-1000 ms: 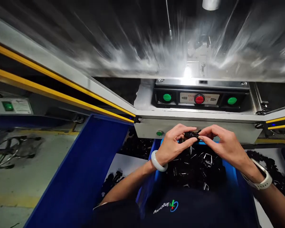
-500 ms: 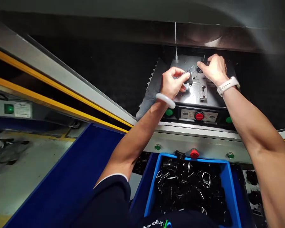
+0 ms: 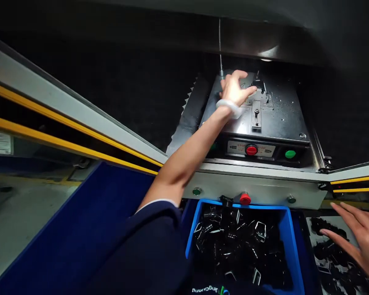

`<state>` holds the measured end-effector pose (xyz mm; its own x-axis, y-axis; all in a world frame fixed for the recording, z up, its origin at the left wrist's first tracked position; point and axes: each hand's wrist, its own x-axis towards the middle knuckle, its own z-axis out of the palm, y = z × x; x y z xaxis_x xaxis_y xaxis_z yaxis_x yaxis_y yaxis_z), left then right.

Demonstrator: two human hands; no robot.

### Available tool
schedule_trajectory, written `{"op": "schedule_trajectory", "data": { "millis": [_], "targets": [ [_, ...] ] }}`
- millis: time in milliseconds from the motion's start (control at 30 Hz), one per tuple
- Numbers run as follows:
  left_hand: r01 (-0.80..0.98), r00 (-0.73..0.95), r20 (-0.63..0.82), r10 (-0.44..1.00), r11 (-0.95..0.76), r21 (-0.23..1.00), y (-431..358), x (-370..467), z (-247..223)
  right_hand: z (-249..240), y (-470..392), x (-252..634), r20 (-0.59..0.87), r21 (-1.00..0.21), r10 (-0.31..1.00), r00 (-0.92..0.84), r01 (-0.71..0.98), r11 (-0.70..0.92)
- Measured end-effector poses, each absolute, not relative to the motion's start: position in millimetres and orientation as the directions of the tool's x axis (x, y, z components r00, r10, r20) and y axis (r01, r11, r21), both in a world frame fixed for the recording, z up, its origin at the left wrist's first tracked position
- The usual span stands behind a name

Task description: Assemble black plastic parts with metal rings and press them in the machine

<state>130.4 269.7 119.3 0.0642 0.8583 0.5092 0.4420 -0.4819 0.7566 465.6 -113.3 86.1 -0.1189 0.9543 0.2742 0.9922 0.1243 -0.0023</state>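
Note:
My left hand (image 3: 235,89) reaches over the metal plate (image 3: 283,119) of the machine, its thumb and fingers apart at the left side of a small fixture (image 3: 267,97). A black part (image 3: 258,84) sits on the fixture, close to the thumb tip. Low at the right edge, my right hand (image 3: 361,233) is spread with nothing in it, above a light tray (image 3: 338,223) of black parts. Some of its fingers are cut off by the frame edge.
A blue bin (image 3: 295,250) full of black parts stands below the machine front. The panel has a red button (image 3: 251,150) and a green button (image 3: 290,154). A thin flexible hose (image 3: 220,49) rises behind the plate. Yellow-striped frame bars (image 3: 80,135) run along the left.
My right hand has left the fixture and moved down to the right tray. The left hand has let go of its small part and shifted up beside the fixture. The view has shifted slightly.

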Motion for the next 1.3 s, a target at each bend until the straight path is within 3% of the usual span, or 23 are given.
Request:
{"op": "schedule_trajectory", "data": {
  "millis": [167, 300, 467, 633, 767, 900, 967, 1067, 1133, 1200, 1300],
  "targets": [
    [0.547, 0.059, 0.502, 0.863, -0.448, 0.707, 89, 51, 80, 68, -91, 423, 0.068, -0.09, 0.996, -0.061, 0.994, 0.067],
    [0.687, 0.149, 0.32, 0.936, -0.331, 0.647, -3, -11, 32, 41, -71, 417, -0.018, -0.112, 0.999, -0.041, 0.993, 0.039],
    [0.809, 0.257, 0.125, 0.958, -0.284, 0.514, -8, -43, -5, 26, -67, 417, -0.06, -0.129, 0.998, 0.022, 0.991, -0.03],
    [0.884, 0.176, 0.152, 0.973, -0.224, 0.411, -5, -36, -7, 30, -67, 407, -0.005, -0.12, 0.997, 0.078, 0.99, -0.078],
    [0.874, 0.113, 0.197, 0.974, -0.192, 0.446, -21, -18, 8, 21, -92, 392, 0.064, -0.042, 0.996, -0.067, 0.997, 0.07],
    [0.776, 0.229, 0.153, 0.961, -0.275, 0.568, -43, 23, 34, -10, -124, 368, -0.204, 0.098, 0.946, -0.253, 0.956, 0.277],
    [0.818, 0.319, 0.111, 0.941, -0.333, 0.47, -51, 48, 39, -26, -131, 357, -0.304, 0.154, 0.918, -0.256, 0.938, 0.312],
    [0.878, 0.4, -0.019, 0.916, -0.377, 0.294, -56, 70, 37, -39, -134, 350, -0.317, 0.164, 0.913, -0.256, 0.934, 0.318],
    [0.875, 0.389, -0.077, 0.918, -0.342, 0.344, -56, 71, 34, -38, -135, 352, -0.311, 0.17, 0.917, -0.249, 0.935, 0.311],
    [0.792, 0.355, -0.053, 0.933, -0.27, 0.548, -54, 63, 34, -31, -137, 358, -0.291, 0.162, 0.925, -0.245, 0.94, 0.3],
    [0.402, 0.312, 0.016, 0.95, -0.147, 0.904, -53, 48, 35, -16, -139, 369, -0.192, 0.026, 0.933, -0.304, 0.949, 0.315]
  ]
}}
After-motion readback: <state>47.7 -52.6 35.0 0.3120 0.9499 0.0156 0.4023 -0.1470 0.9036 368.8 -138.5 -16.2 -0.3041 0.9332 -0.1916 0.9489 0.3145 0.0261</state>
